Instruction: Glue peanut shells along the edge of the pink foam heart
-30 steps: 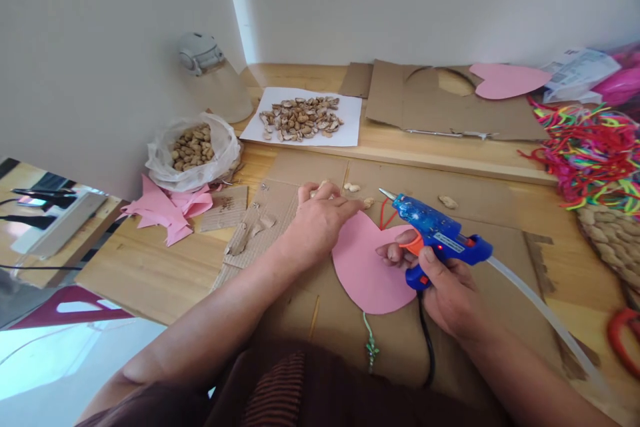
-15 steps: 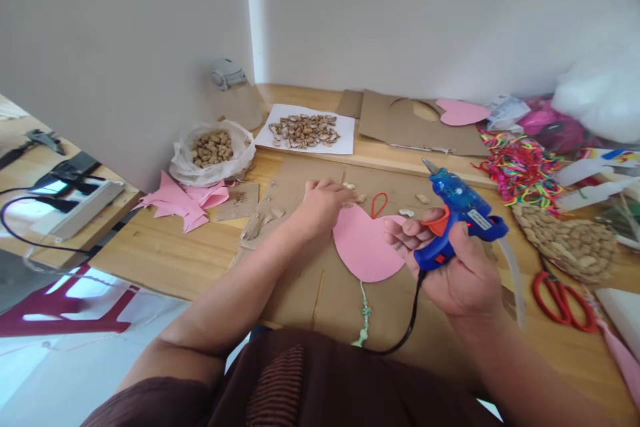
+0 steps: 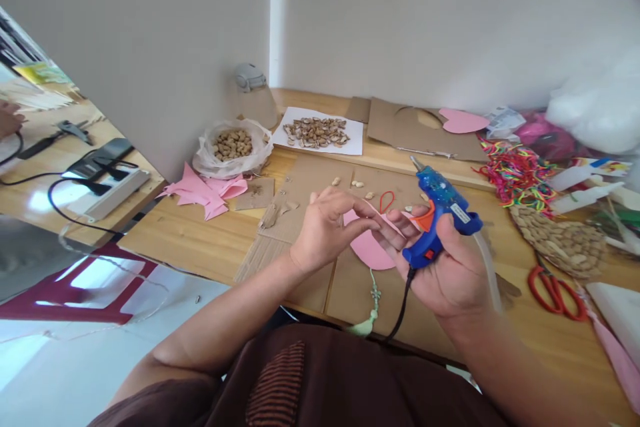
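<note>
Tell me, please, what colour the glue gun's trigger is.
The trigger is orange; it shows best in the head view.

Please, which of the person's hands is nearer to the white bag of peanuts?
Left: the left hand is right of the bag of peanuts, nearer the camera; the right hand, holding the glue gun, is farther right.

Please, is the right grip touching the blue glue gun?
Touching: the head view shows the right grip holding the glue gun by its handle, thumb against it.
</note>
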A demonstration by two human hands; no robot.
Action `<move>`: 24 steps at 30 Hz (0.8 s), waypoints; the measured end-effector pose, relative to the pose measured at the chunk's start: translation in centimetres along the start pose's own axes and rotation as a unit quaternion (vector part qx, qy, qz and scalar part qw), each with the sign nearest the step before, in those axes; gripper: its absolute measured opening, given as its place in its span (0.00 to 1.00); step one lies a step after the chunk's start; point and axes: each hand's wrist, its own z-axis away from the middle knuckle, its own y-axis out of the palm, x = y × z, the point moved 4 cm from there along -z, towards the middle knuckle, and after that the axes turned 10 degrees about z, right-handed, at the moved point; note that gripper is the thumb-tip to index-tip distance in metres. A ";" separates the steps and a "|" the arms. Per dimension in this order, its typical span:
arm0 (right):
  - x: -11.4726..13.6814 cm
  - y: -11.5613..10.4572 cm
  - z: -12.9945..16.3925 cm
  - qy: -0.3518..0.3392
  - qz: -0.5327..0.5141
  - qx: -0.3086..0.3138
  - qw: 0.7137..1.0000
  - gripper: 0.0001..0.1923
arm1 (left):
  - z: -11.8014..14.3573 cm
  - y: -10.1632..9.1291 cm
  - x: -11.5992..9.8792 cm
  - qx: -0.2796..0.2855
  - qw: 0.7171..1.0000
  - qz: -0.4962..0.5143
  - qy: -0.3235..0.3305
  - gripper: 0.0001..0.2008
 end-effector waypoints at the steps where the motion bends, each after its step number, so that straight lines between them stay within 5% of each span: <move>1: -0.2 0.2 0.1 0.008 0.002 -0.002 1.000 0.11 | 0.2 -0.3 0.0 -0.005 1.000 -0.006 0.009 0.05; 8: -1.5 2.5 0.4 0.050 0.021 0.018 0.998 0.13 | 1.8 -2.7 0.1 0.016 0.994 -0.108 0.002 0.07; 12: -1.8 3.7 0.6 0.030 0.035 0.014 0.999 0.10 | 2.4 -4.6 1.4 -0.023 0.995 0.040 -0.091 0.07; 16: -2.1 4.6 0.8 0.027 0.031 0.023 0.999 0.10 | 3.2 -5.4 1.9 -0.005 0.982 0.143 -0.126 0.10; 21: -2.5 5.5 1.0 0.022 0.044 0.035 0.998 0.09 | 4.1 -6.2 1.1 -0.022 0.993 0.080 -0.090 0.08; 24: -3.0 6.3 1.0 0.039 0.044 0.052 0.997 0.10 | 4.5 -6.8 0.1 -0.020 0.997 -0.070 -0.010 0.08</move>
